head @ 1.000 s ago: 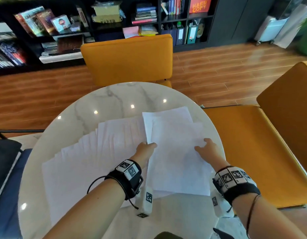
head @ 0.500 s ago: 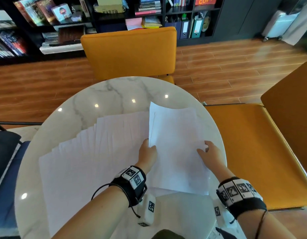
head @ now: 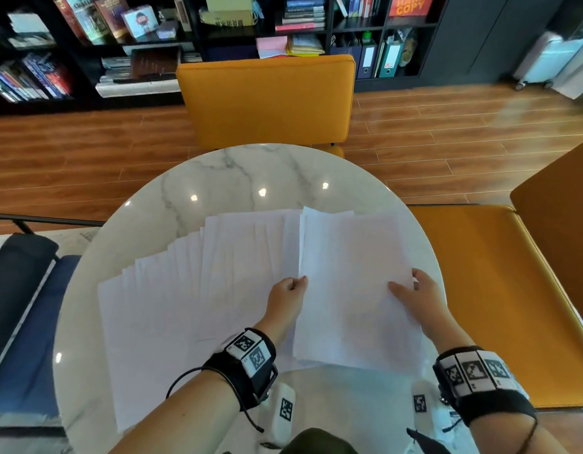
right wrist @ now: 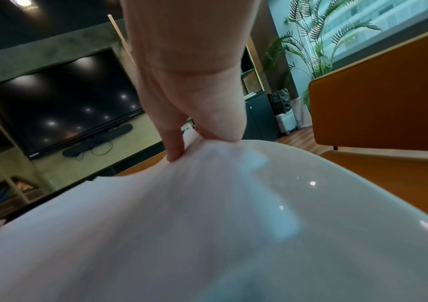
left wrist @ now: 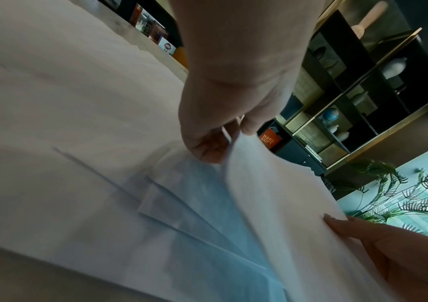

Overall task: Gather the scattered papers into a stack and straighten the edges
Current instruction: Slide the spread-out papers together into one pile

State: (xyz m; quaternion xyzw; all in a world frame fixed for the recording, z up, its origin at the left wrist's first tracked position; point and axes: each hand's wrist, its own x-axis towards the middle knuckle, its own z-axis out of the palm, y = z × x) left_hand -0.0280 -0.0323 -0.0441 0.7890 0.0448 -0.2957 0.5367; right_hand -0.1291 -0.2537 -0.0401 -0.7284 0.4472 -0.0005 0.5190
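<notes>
Several white sheets lie fanned out (head: pixel 192 290) over the left and middle of the round marble table (head: pixel 251 172). On the right lies a gathered pile of sheets (head: pixel 352 283). My left hand (head: pixel 288 290) pinches the pile's left edge (left wrist: pixel 233 155), lifting it slightly off the fanned sheets (left wrist: pixel 78 122). My right hand (head: pixel 411 294) grips the pile's right edge, thumb on top and fingers under it. In the right wrist view the right hand (right wrist: pixel 197 126) pinches the raised pile (right wrist: pixel 156 214) above the tabletop.
An orange chair (head: pixel 267 99) stands behind the table and an orange bench (head: pixel 500 290) runs along its right side. A dark blue seat (head: pixel 24 322) sits at the left. Bookshelves (head: pixel 152 34) line the back wall across the wooden floor.
The pile on the right has been squared up; its top sheets, skewed a second ago, now lie more in line. Both hands stay on its side edges.
</notes>
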